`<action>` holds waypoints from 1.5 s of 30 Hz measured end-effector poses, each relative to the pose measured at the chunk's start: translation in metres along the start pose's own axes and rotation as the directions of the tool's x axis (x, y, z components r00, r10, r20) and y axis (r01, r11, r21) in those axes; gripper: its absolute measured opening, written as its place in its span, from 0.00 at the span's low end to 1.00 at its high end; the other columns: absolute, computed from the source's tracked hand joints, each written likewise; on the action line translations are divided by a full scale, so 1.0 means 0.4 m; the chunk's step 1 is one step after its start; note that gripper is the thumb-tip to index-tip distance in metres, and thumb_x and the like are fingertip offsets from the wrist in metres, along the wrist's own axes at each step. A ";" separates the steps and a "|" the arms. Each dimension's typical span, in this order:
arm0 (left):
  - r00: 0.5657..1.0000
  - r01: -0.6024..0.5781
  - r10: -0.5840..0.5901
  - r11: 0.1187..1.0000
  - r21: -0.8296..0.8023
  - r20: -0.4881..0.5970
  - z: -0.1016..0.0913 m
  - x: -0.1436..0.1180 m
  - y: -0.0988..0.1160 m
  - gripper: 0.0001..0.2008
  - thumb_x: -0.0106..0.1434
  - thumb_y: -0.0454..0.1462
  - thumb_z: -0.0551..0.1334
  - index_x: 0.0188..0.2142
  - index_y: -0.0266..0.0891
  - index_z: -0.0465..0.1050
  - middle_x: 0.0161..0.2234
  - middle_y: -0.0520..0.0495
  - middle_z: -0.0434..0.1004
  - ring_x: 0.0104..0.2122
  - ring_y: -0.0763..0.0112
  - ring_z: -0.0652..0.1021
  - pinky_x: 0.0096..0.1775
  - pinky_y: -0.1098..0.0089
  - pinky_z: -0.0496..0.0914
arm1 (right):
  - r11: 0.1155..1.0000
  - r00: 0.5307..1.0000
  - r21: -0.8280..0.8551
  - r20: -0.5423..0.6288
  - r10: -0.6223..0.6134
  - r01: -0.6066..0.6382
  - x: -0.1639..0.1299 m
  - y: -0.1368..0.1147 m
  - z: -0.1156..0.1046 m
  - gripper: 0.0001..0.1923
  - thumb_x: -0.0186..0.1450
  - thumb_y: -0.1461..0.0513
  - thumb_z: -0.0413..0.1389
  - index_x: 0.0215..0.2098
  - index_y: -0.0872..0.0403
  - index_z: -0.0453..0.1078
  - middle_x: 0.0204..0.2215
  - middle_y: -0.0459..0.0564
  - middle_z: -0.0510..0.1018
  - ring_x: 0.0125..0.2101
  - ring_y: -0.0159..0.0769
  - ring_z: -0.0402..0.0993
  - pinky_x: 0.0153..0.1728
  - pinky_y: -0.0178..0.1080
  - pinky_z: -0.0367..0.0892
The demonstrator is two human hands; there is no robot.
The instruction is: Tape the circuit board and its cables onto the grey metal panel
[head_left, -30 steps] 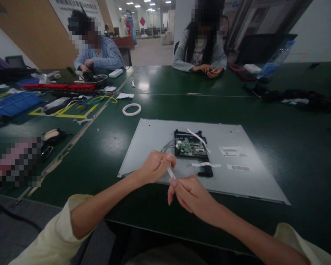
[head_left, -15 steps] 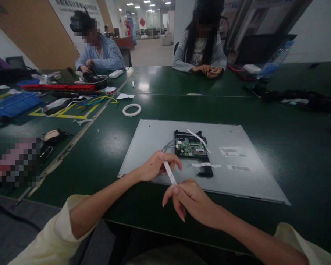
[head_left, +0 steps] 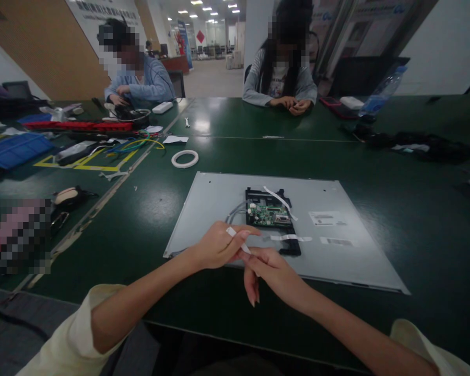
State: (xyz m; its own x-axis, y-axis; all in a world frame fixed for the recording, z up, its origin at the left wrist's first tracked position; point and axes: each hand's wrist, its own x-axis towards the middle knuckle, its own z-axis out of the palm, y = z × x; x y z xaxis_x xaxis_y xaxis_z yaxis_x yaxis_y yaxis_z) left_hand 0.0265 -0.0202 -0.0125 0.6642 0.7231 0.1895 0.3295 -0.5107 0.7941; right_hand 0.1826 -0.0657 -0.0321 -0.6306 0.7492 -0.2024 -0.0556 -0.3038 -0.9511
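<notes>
A short strip of white tape is pinched between my two hands. My left hand is closed on its upper part, over the near edge of a flat grey metal panel. Just right of it, my right hand grips the lower end, fingertips touching or almost touching the left ones. On the panel lies a black plastic bracket with a green circuit board. One white strip crosses the bracket's top diagonally, another its lower arm. Grey cables leave the board's left side.
A white tape roll lies behind the panel. Leftward are wires, a blue bin, a small wrench and a pouch. Two people sit across the green table; a bottle lies at the right.
My hands have come together, the right one moving up to the left. Less of the tape strip now shows between them. The view has shifted slightly.
</notes>
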 end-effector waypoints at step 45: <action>0.861 0.048 -0.379 0.725 -0.687 -0.339 -0.036 0.048 -0.053 0.30 0.62 0.56 0.39 0.37 0.37 0.67 0.13 0.56 0.57 0.12 0.80 0.54 0.15 0.78 0.44 | 1.000 1.000 0.015 0.003 -0.012 0.011 -0.006 -0.008 -0.010 0.23 0.67 0.50 0.42 0.35 0.60 0.68 0.17 0.47 0.73 0.17 0.26 0.67 0.19 0.29 0.58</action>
State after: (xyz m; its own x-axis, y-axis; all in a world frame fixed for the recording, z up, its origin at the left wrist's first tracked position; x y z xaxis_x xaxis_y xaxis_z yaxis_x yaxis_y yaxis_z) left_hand 0.0223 0.0112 -0.0175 0.2199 0.9738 0.0582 -0.1904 -0.0156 0.9816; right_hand 0.1876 -0.0642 -0.0296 -0.6326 0.7507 -0.1907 -0.0742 -0.3038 -0.9499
